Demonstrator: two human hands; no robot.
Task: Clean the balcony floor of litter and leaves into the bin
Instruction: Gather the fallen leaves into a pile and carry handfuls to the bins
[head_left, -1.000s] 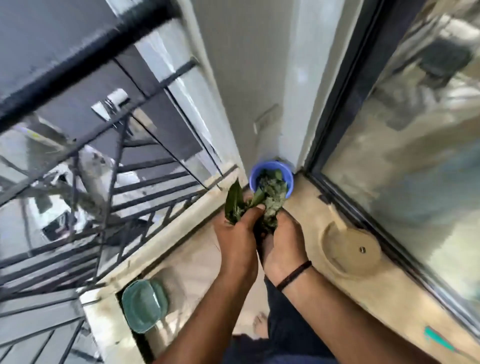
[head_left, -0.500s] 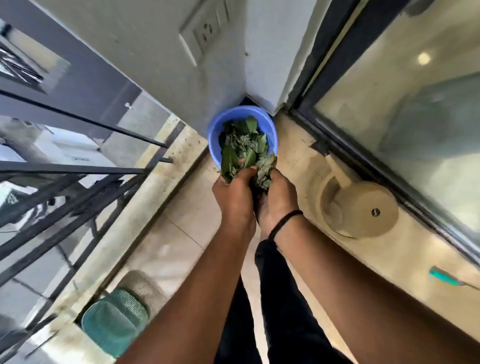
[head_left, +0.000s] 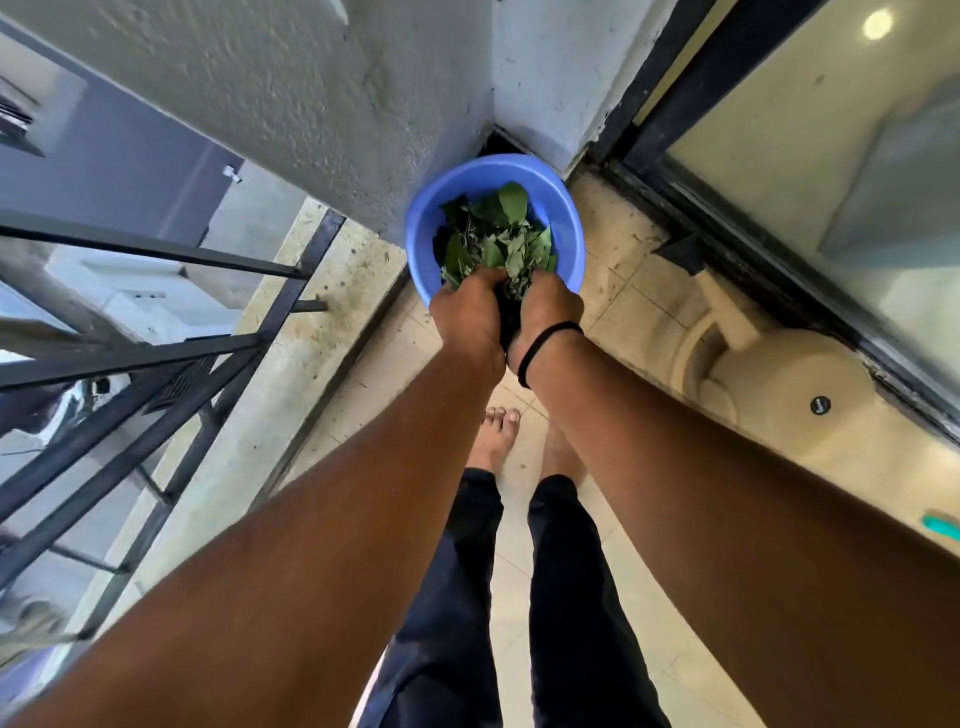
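Note:
A blue plastic bin (head_left: 569, 223) stands in the balcony corner, against the grey wall and the door frame. A bunch of green and dried leaves (head_left: 496, 239) fills its mouth. My left hand (head_left: 467, 312) and my right hand (head_left: 548, 306) are side by side at the bin's near rim, both gripping the near end of the leaf bunch between them. My fingertips are hidden under the leaves. A black band circles my right wrist.
A beige plastic dustpan (head_left: 769, 379) lies on the tiled floor to the right, along the glass door track. A black metal railing (head_left: 156, 358) on a stone kerb borders the left. My bare feet (head_left: 498, 436) stand behind the bin. A teal object (head_left: 940, 525) shows at the right edge.
I have stepped closer to the corner and the view has tilted down. Both hands carried the leaf bunch forward and lower, from above the bin into its mouth.

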